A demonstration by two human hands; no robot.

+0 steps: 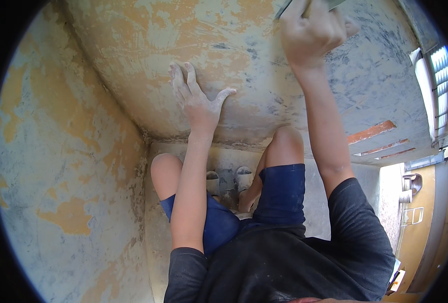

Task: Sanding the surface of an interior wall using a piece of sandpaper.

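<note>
My left hand [196, 96] is pressed against the wall ahead, its fingers and thumb spread and whitened with dust. The wall [224, 55] is patchy, with worn ochre paint and grey-white plaster. Higher and to the right, my right hand [315, 33] is closed round a flat grey tool [283, 9] held against the same wall. Only thin edges of that tool show beside the fingers, since the hand and the upper picture edge hide the rest; its exact kind is unclear.
A second peeling wall [57, 151] meets the front one in a corner at left. Right of my knees are slots [370, 134] with reddish edges. My sandals [243, 177] rest on the floor below. Far right, a brown chair [414, 184], a white bucket [405, 196] and a white stool [412, 216] stand outside.
</note>
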